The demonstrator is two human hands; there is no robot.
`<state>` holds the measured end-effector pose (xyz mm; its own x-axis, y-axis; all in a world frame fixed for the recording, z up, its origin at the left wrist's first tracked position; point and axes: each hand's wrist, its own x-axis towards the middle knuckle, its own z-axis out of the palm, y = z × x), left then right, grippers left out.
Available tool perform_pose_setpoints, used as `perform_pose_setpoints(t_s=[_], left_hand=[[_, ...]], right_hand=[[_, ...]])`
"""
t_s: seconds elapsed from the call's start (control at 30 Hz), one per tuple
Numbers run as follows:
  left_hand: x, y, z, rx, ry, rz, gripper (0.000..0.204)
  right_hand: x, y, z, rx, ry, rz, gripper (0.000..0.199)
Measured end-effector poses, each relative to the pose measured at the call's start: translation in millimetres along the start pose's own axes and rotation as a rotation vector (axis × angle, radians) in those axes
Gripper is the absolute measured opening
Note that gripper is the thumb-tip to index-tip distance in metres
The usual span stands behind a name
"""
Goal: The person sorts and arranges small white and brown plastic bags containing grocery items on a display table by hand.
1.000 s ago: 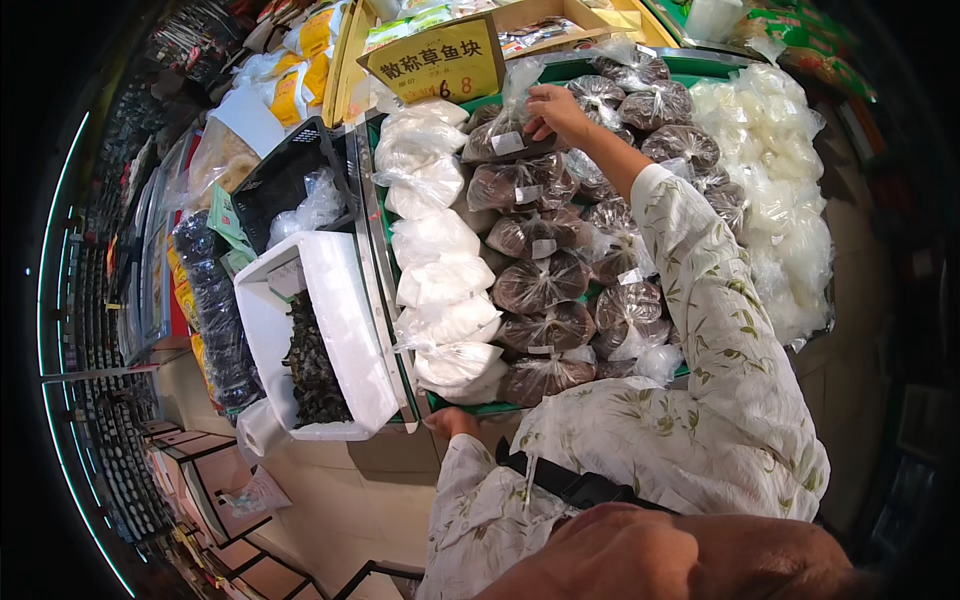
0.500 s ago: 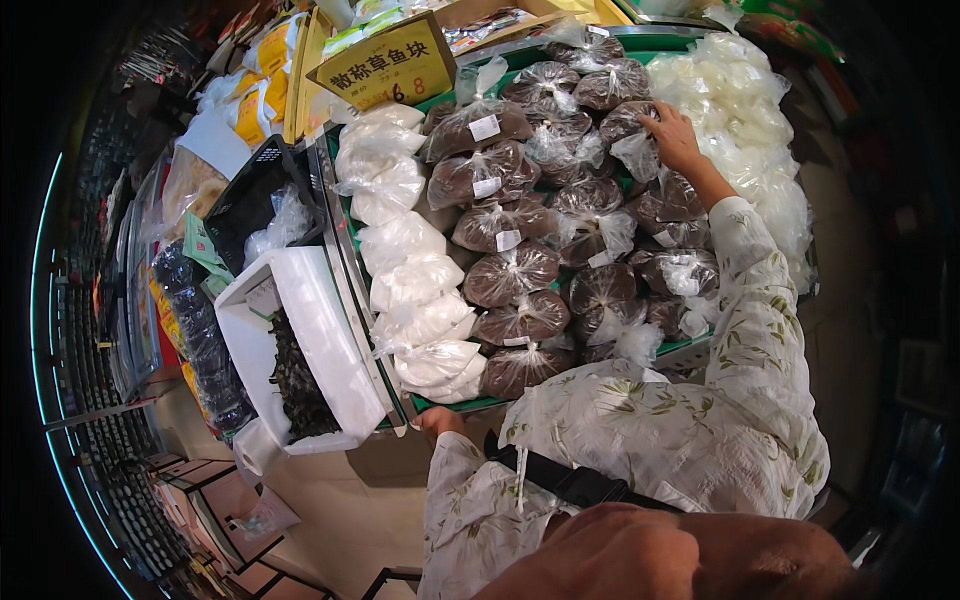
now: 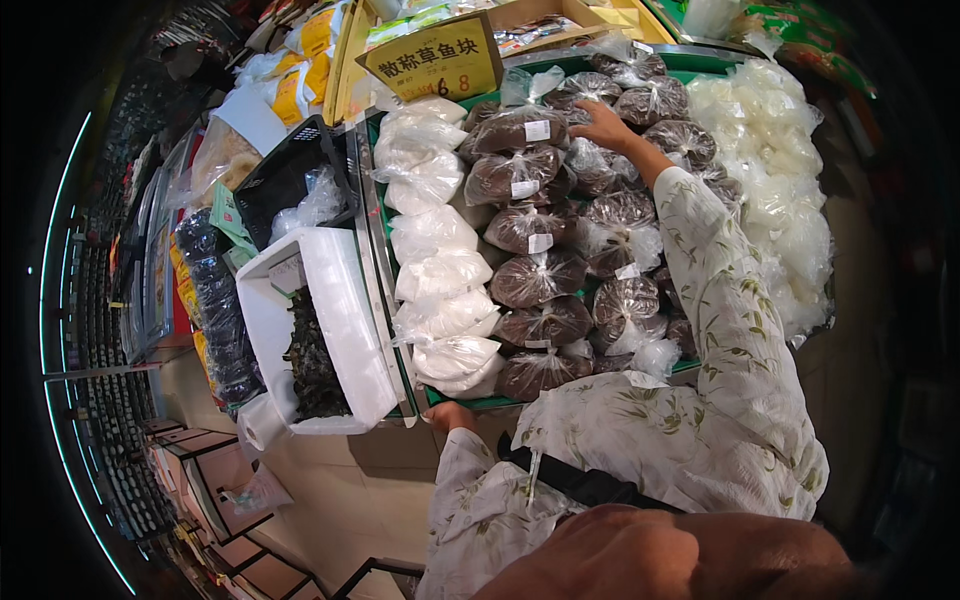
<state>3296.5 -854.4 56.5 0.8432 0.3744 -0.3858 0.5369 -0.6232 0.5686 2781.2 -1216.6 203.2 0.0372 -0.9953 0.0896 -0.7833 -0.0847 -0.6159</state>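
Observation:
My right hand [image 3: 604,127] reaches across the display bin, fingers stretched out over the far brown bags. Its fingertips are beside a knotted clear bag of dark brown contents [image 3: 584,94]; whether they touch it I cannot tell. Several similar bags lie in columns, some with white labels, such as the brown bag [image 3: 520,173] further left. My left hand [image 3: 450,415] is closed on the near edge of the display bin [image 3: 484,404], with its fingers partly hidden. Bags of white contents [image 3: 436,232] fill the left column.
Pale translucent bags [image 3: 770,175] are heaped at the right. A yellow sign [image 3: 430,57] stands at the far left corner. Left of the bin are a white foam box [image 3: 345,330] with dark dried pieces and a black crate [image 3: 290,180]. Tiled floor [image 3: 350,490] shows below.
My right hand has moved left, from a right-hand brown bag to the far middle bags. My left hand stays on the edge. The whole view has shifted slightly.

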Motion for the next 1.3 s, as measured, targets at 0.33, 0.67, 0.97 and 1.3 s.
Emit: perform_pose_setpoints(t_s=[0.33,0.67,0.97,1.3], left_hand=[[3,0,4,0.040,0.055,-0.094,0.066],[28,-19,12,0.128,0.137,0.100,0.066],[24,-18,20,0.140,0.056,0.111,0.061],[14,-11,9,0.175,0.064,0.131,0.061]], right_hand=[[43,-5,45,0.623,-0.203,0.187,0.108],[70,-86,34,0.547,-0.311,0.001,0.081],[78,-24,63,0.055,0.280,-0.006,0.024],[68,-122,8,-0.045,0.438,-0.193,0.016]])
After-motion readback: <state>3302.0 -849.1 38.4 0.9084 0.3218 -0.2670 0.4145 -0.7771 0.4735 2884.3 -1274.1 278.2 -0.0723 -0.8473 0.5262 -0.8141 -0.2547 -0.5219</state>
